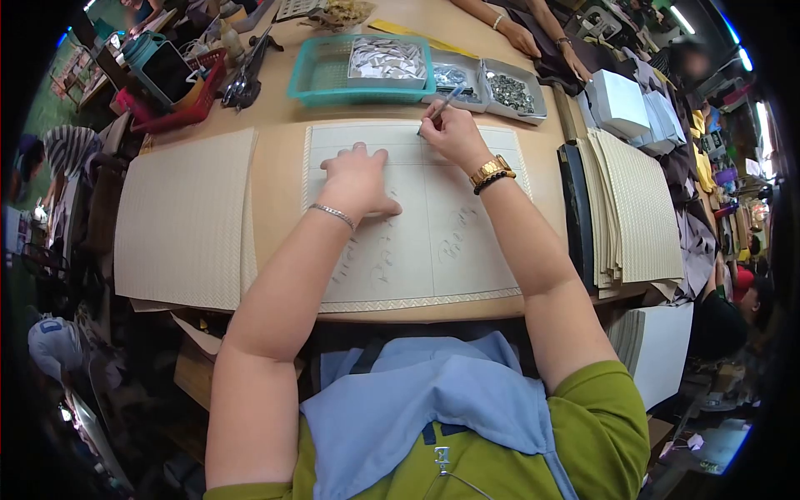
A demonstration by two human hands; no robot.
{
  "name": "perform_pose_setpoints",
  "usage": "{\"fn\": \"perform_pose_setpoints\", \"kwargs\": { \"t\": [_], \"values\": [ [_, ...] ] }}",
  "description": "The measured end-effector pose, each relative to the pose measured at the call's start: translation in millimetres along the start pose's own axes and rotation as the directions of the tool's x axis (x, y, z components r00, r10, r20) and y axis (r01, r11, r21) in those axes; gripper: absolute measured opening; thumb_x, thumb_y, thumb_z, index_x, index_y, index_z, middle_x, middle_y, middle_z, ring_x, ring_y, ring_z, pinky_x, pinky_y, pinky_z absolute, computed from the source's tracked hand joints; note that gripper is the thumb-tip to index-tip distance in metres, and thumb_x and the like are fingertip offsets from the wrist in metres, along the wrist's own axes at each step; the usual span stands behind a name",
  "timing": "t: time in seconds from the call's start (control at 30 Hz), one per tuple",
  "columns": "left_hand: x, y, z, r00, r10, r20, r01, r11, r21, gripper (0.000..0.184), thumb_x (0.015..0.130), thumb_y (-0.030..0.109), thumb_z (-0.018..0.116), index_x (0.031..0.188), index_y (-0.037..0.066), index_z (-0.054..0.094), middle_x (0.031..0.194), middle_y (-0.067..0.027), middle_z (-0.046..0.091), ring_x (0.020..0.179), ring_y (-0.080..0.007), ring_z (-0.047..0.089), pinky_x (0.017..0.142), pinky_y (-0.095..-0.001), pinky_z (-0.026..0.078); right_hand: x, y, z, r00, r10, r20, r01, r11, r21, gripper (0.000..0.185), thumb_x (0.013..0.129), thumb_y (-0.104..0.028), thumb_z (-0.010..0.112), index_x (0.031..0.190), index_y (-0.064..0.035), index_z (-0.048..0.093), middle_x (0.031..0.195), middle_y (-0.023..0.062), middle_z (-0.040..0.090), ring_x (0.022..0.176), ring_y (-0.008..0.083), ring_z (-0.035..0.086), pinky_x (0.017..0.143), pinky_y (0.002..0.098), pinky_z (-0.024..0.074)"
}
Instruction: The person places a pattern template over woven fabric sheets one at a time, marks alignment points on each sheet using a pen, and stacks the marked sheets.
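Observation:
A pale sheet (408, 242) with a woven-pattern border lies on the table in front of me. Thin ruled lines and handwritten words run across it. My right hand (454, 133) grips a pen (451, 97) near the sheet's upper edge, its lower end at the surface. Flat on the sheet to the left rests my left hand (357, 179), fingers spread and holding nothing. A teal plastic basket (321, 73) stands just beyond the sheet, with a box of small white pieces (387, 60) in it.
Stacks of woven-textured sheets lie at left (183, 212) and right (637, 208). Behind are a tray of small metal parts (510, 92), a red basket (179, 117) and a dark hand tool (246, 79). Another person's hands (521, 37) rest at the far side.

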State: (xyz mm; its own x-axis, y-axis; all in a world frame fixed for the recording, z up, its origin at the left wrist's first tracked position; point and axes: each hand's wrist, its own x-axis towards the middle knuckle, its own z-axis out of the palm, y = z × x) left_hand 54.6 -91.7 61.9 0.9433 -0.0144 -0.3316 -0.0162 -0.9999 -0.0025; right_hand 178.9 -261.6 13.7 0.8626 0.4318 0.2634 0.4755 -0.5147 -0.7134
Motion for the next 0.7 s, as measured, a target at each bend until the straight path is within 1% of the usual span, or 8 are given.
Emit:
{"fn": "perform_pose_setpoints", "kwargs": {
  "t": [0.1,0.2,0.3,0.4,0.47,0.57,0.6,0.7],
  "values": [
    [-0.4,0.7,-1.1,1.000,-0.006,0.006,0.006,1.000,0.005,0.093,0.061,0.060,0.080,0.137,0.016,0.049,0.126,-0.0171,0.053,0.113,-0.0348,0.059,0.090,-0.0489,0.051,-2.4,1.3,1.3,0.999,0.003,-0.033,-0.001,0.999,0.046,0.020,0.082,-0.022,0.061,0.083,-0.0016,0.063,0.070,0.0155,0.066,0.065,0.0292,0.065,0.066,0.0377,0.0519],
    [-0.4,1.4,-2.0,1.000,-0.009,0.013,0.009,1.000,0.012,0.093,0.061,0.060,0.080,0.137,0.016,0.049,0.126,-0.0171,0.053,0.113,-0.0347,0.059,0.090,-0.0483,0.052,-2.2,2.6,3.9,0.999,-0.012,-0.045,0.014,0.999,0.046,0.019,0.083,-0.021,0.061,0.084,-0.0014,0.063,0.069,0.0147,0.066,0.064,0.0277,0.064,0.066,0.0366,0.0519],
    [0.5,1.7,-2.1,1.000,-0.009,0.014,0.009,1.000,0.013,0.094,0.061,0.061,0.080,0.138,0.016,0.049,0.127,-0.0173,0.053,0.113,-0.0348,0.059,0.090,-0.0478,0.052,-1.0,4.1,1.0,0.999,0.027,-0.029,-0.027,0.999,0.018,0.019,0.085,-0.020,0.061,0.085,-0.0010,0.063,0.068,0.0136,0.065,0.063,0.0247,0.064,0.065,0.0348,0.0517],
    [1.3,1.4,-0.9,1.000,-0.009,0.012,0.009,1.000,0.012,0.094,0.061,0.060,0.080,0.137,0.016,0.049,0.127,-0.0176,0.053,0.113,-0.0348,0.059,0.090,-0.0475,0.052,-1.3,11.4,1.0,0.985,0.018,-0.174,0.000,0.994,0.106,0.020,0.086,-0.021,0.061,0.086,-0.0005,0.063,0.068,0.0127,0.065,0.062,0.0222,0.063,0.064,0.0335,0.0513],
    [1.1,1.6,-1.1,1.000,-0.012,0.010,0.012,1.000,0.009,0.094,0.061,0.060,0.080,0.137,0.015,0.049,0.127,-0.0178,0.053,0.112,-0.0348,0.059,0.090,-0.0475,0.052,-2.1,15.0,0.0,0.991,0.026,-0.134,-0.014,0.996,0.092,0.021,0.085,-0.021,0.062,0.086,0.0002,0.062,0.068,0.0123,0.065,0.062,0.0212,0.063,0.064,0.0331,0.0512],
    [4.3,0.1,2.7,1.000,-0.011,0.024,0.012,0.999,-0.049,0.090,0.061,0.058,0.080,0.133,0.013,0.051,0.127,-0.0142,0.051,0.118,-0.0349,0.055,0.095,-0.0594,0.047,-3.5,13.3,-1.1,0.996,0.044,-0.079,-0.037,0.995,0.088,0.021,0.085,-0.021,0.062,0.087,0.0004,0.062,0.068,0.0122,0.065,0.062,0.0210,0.063,0.064,0.0332,0.0510],
    [4.2,0.2,2.4,1.000,-0.010,0.026,0.011,0.999,-0.051,0.090,0.061,0.058,0.080,0.133,0.013,0.051,0.127,-0.0141,0.051,0.118,-0.0348,0.055,0.095,-0.0593,0.047,-3.7,12.3,-1.4,0.997,0.050,-0.062,-0.044,0.995,0.089,0.021,0.084,-0.021,0.062,0.087,0.0003,0.062,0.068,0.0122,0.065,0.062,0.0212,0.063,0.064,0.0333,0.0510],
    [3.7,0.5,0.9,1.000,-0.008,0.028,0.010,0.998,-0.056,0.089,0.061,0.057,0.081,0.133,0.013,0.051,0.127,-0.0141,0.051,0.117,-0.0346,0.055,0.095,-0.0591,0.047,-4.7,13.7,0.8,0.996,0.006,-0.094,0.001,0.997,0.077,0.020,0.084,-0.020,0.062,0.086,-0.0005,0.063,0.066,0.0121,0.064,0.061,0.0214,0.063,0.063,0.0336,0.0508]
  ]
}}
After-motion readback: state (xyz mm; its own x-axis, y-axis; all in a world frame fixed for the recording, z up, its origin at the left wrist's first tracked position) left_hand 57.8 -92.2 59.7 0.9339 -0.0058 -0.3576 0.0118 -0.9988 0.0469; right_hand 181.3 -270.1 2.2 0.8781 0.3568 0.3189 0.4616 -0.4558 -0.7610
